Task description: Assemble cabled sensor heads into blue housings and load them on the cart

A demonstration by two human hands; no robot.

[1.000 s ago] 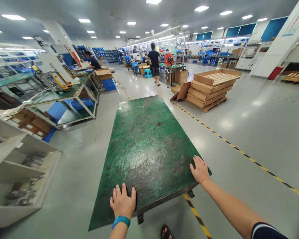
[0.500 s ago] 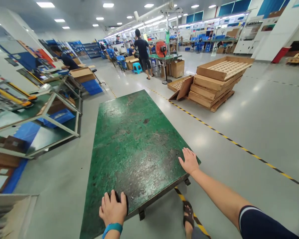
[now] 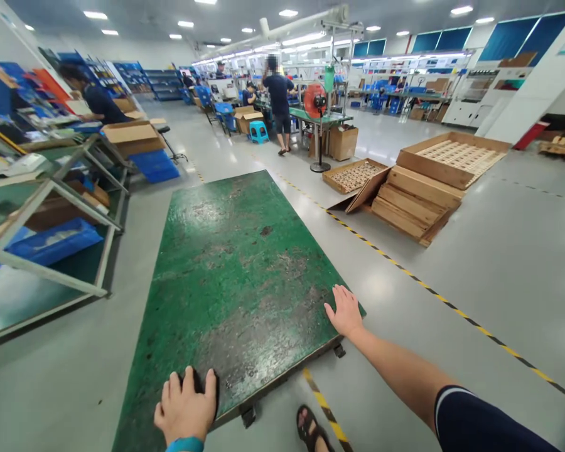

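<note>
A worn green table top (image 3: 235,270), scuffed dark in places, stretches out in front of me. My left hand (image 3: 186,405) lies on its near edge at the lower left, fingers stretched and spread, with a blue-green band (image 3: 184,444) at the wrist. On the near right corner rests my right hand (image 3: 346,312), palm down with the fingers extended. Neither hand holds anything. Dark brackets (image 3: 248,417) show under the near edge; what lies beneath the top is hidden. My sandalled foot (image 3: 309,427) is on the floor behind it.
Right of the table runs a yellow-black floor line (image 3: 407,273), with stacked wooden trays (image 3: 419,204) beyond it. A metal-framed bench (image 3: 82,282) stands on the left. Ahead are a red fan (image 3: 315,100), a blue stool (image 3: 258,131) and a standing person (image 3: 279,94).
The green table and both my hands have moved forward together along the aisle. The left bench and the wooden trays appear nearer. My hands keep their places on the table top.
</note>
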